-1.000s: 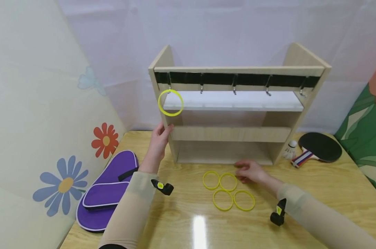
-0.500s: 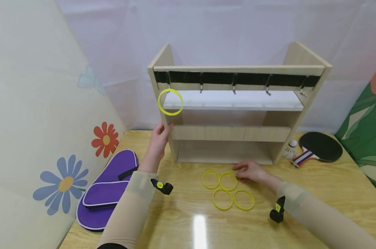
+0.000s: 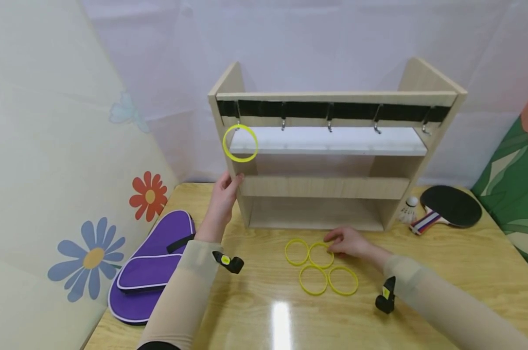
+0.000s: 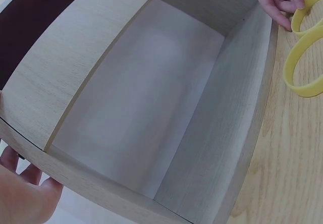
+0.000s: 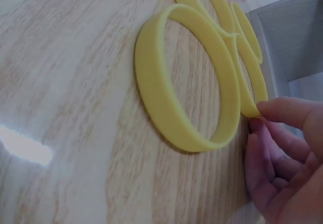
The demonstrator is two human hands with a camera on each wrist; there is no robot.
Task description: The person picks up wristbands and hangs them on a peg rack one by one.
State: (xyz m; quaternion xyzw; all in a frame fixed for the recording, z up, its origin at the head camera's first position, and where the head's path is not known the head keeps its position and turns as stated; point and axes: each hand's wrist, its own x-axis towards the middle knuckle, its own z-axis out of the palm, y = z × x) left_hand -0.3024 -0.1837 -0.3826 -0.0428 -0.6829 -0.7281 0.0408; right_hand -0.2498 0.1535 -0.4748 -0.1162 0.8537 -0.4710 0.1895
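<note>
My left hand (image 3: 222, 199) grips the left side panel of a small wooden shelf unit (image 3: 325, 188), thumb in front; in the left wrist view its fingers (image 4: 31, 173) lie against the outer side. My right hand (image 3: 351, 241) is low on the table before the shelf. Its thumb and a finger pinch the edge of a yellow ring (image 5: 260, 82), which still lies among others. Close by lie three more yellow rings: one to the left (image 3: 296, 239) and two nearer rings (image 3: 343, 294). Another yellow ring (image 3: 240, 161) hangs from the leftmost metal hook.
Several metal hooks (image 3: 329, 127) line a black strip (image 3: 308, 110) on the shelf's upper board. A purple bag (image 3: 148, 274) lies at the left. At the right are a shuttlecock (image 3: 408, 211) and a table tennis bat (image 3: 449, 206) on the wooden table (image 3: 246, 311).
My right hand has shifted slightly left, onto the right edge of the upper right ring. The left hand stays on the shelf, and the hanging ring keeps its place.
</note>
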